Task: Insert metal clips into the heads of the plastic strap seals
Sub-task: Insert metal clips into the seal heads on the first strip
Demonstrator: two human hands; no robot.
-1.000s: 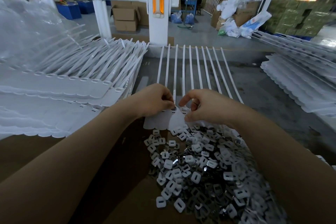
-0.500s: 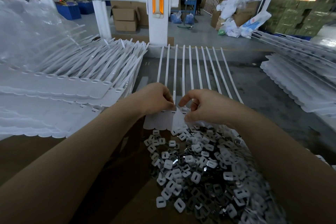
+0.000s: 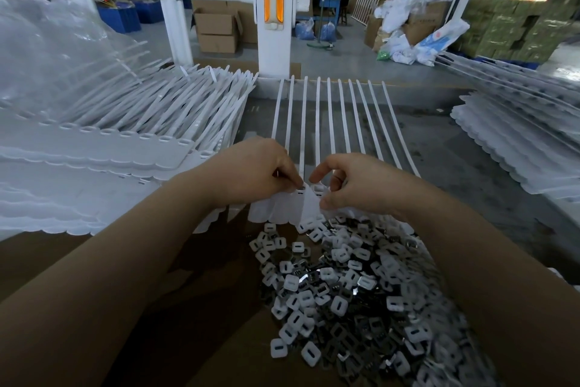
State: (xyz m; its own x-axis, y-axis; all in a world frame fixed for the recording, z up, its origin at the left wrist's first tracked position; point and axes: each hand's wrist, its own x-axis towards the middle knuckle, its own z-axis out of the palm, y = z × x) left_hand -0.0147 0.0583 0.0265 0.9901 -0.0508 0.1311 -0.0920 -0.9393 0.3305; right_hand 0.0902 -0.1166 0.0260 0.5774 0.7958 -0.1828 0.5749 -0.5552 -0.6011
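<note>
While both forearms reach in from the bottom of the head view, the two hands meet at the near end of a joined row of white strap seals [image 3: 317, 123] lying on the grey surface [image 3: 464, 167]. The left hand [image 3: 251, 171] has its fingers curled, thumb and forefinger pinching at the slotted head of one seal [image 3: 299, 195]; what lies between the fingertips is too small to tell. The right hand [image 3: 354, 181] pinches the flat tag below the next heads, forefinger raised and bent, thumb pressed on the tag's near edge. The straps run away from the hands toward a white post with an orange reflector [image 3: 273, 10]. Just below the hands, a heap of metal clips mixed with small white slotted pieces [image 3: 354, 289] spreads over brown cardboard [image 3: 194, 339], touching the tags' lower edge. Stacks of more strap seals lie to the left [image 3: 125, 135] and to the right [image 3: 518, 141], well apart from the hands. Cardboard boxes [image 3: 216, 28] stand on the floor behind the railing.
</note>
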